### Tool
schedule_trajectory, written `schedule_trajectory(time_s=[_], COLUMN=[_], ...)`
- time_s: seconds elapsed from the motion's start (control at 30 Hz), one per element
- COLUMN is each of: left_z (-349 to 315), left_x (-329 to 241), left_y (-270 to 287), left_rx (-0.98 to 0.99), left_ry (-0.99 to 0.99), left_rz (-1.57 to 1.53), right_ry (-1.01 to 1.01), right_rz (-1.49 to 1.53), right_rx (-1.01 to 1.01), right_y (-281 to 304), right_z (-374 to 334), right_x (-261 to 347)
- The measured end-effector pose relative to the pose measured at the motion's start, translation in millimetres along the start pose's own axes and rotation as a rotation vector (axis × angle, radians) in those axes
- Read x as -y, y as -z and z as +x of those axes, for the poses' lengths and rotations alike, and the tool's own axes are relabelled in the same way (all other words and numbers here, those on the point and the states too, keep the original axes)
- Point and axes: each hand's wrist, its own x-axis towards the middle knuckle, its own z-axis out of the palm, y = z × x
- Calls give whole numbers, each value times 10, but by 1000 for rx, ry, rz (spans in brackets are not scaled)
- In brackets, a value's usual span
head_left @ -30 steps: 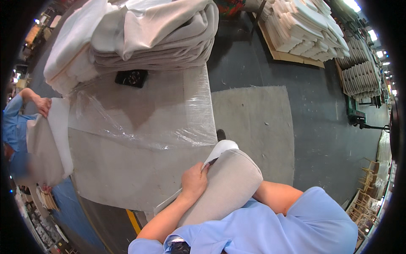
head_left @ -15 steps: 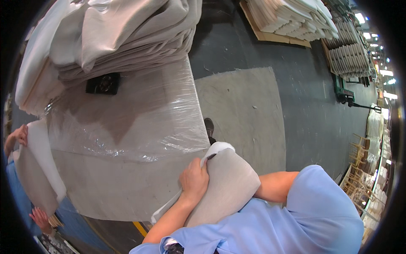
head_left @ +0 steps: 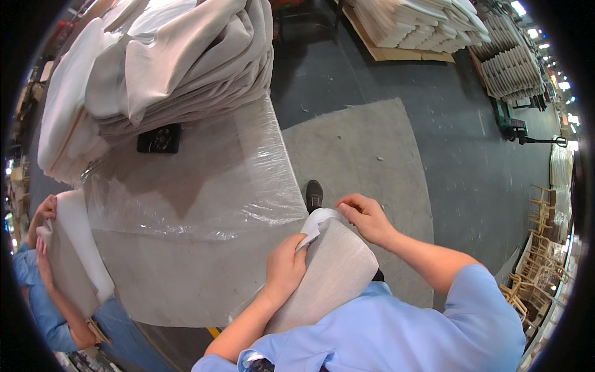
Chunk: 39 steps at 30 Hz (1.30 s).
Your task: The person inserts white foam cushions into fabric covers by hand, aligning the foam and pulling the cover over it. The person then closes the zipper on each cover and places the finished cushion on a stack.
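Note:
A light grey fabric cover with a white inner side lies bent over against my body, its white edge folded out at the far end. My left hand is closed on that edge on the left side. At the far right corner of the cover is my right hand, fingers bent and pinched together close beside the white rim. Whatever they hold, if anything, is too small to make out. A tall pile of similar grey covers rests on the plastic-wrapped table ahead to the left.
On the table by the pile sits a small black box-like object. At far left a co-worker's hands hold another grey-and-white cover. Stacked white pieces, a green pallet jack and wooden frames stand to the right.
My right hand has come out from behind the cover to its far right corner. My left hand stays on the edge. The co-worker's lower hand has moved up the other cover.

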Motion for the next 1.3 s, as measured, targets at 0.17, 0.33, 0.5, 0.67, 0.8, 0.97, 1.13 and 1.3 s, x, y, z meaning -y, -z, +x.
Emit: schedule_trajectory(time_s=[0.17,0.33,0.5,0.67,0.8,0.97,1.13,1.3], left_z=[217,3,-44,-10,-30,-36,-44,-68], left_x=[-332,-186,-143,-162,-146,-143,-160,-177], left_y=[81,-186,-237,-206,-200,-223,-250,-270], left_rx=[209,-122,-208,-206,-199,-207,-224,-226], left_ry=[376,-53,-321,-415,-410,-425,-403,-377], left_rz=[-95,76,192,231,250,268,254,261], right_ry=[143,245,210,187,216,126,6,-50], right_rz=[-360,-403,-306,-489,-694,-808,-639,-361], right_rx=[335,459,630,642,765,917,1004,924], right_y=[128,193,313,212,94,-33,-29,101], right_z=[103,104,69,398,572,655,667,526], right_x=[503,543,635,793,877,890,812,677])
